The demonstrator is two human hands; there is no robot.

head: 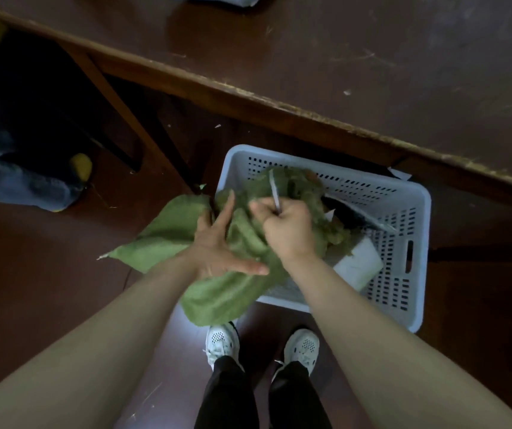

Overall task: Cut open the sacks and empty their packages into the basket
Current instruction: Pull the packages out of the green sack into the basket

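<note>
Motion blur softens the middle of the view, and much is covered. The crumpled green woven sack [168,230] drapes over the near left corner of the pale blue perforated plastic basket [415,274], which stands on the dark brown floor [47,274] just below the edge of the scuffed brown wooden table [341,57]. One flat corner of the sack trails out to the left above the floor. Its bunched, frayed end lies inside the basket and hides most of what is in there. Only parts of two packages show: a white rectangular package [360,261] against the near right wall, and a dark grey flat package [360,218] poking out beyond it.

The right hand [285,230] is a closed fist, its grip tight on a thin silvery blade [274,193] that points up over the sack. The handle is hidden inside the fist.

The left hand [217,252] lies on the sack with forefinger and thumb spread wide and straight. Its other fingers sink into a fold, so I cannot tell whether that grip holds the cloth.

The person's white perforated shoes [222,342] stand just before the basket.
</note>
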